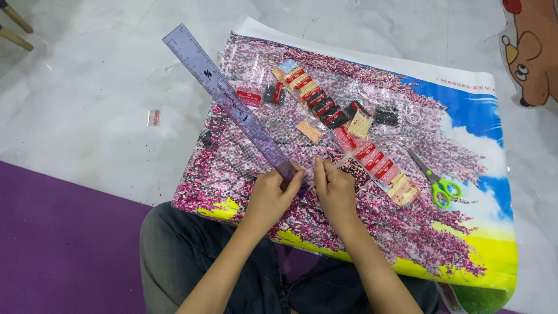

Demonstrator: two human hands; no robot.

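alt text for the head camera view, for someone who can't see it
A person's left hand pins the near end of a long purple ruler on a pink blossom-tree bead canvas, while the right hand pinches something small beside it. Small bead packets and green-handled scissors lie on the canvas.

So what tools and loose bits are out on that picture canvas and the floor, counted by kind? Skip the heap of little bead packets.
Ruler, purple, under the left hand: 1
Scissors, green-handled: 1
Canvas: 1
Stray packet on the floor: 1
Total: 4
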